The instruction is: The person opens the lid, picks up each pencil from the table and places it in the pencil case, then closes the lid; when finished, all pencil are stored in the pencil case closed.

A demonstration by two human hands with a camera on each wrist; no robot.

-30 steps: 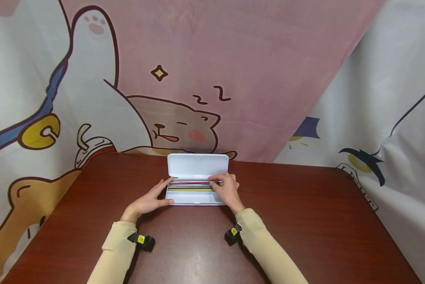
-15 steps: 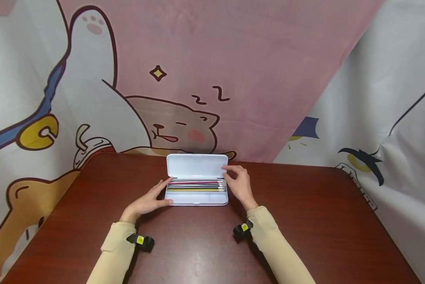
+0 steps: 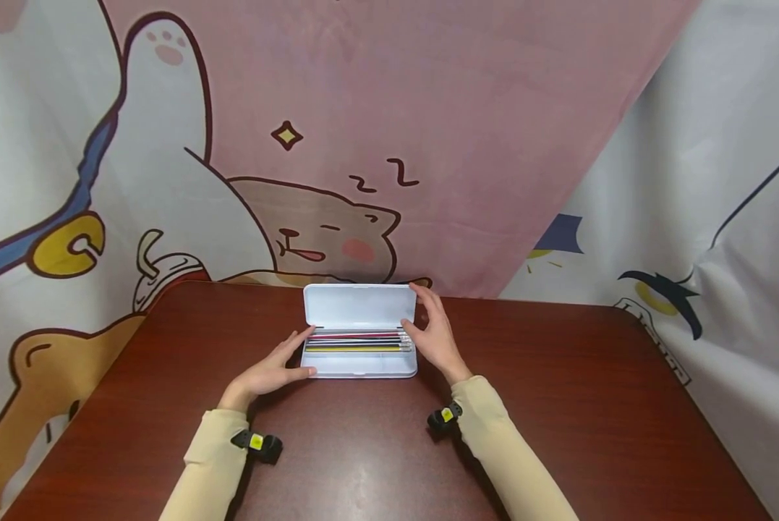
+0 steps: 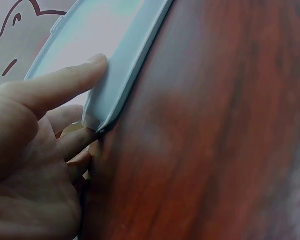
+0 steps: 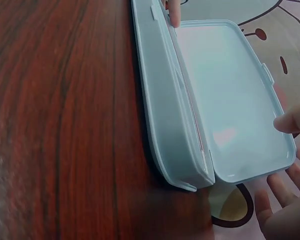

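A pale blue-white pencil case [image 3: 363, 368] lies on the table, its lid [image 3: 359, 305] raised at the back. Several pencils [image 3: 356, 342], among them red, dark and yellow ones, lie side by side in the rear compartment. My left hand [image 3: 265, 374] rests at the case's left end, thumb and index finger fairly straight and spread across its width; the thumb lies on the front wall in the left wrist view. My right hand [image 3: 437, 340] holds the lid's right edge. In the right wrist view the thumb [image 5: 296, 120] lies inside the lid, other fingers behind it.
The dark red-brown wooden table [image 3: 558, 405] extends to both sides. Right behind the case hangs a curtain [image 3: 493, 145] printed with cartoon animals. Black wrist cameras [image 3: 259, 444] are strapped over both sleeves.
My right hand has left the pencils' eraser ends and moved right and up to the lid's right edge. The left hand has stayed at the case's left end.
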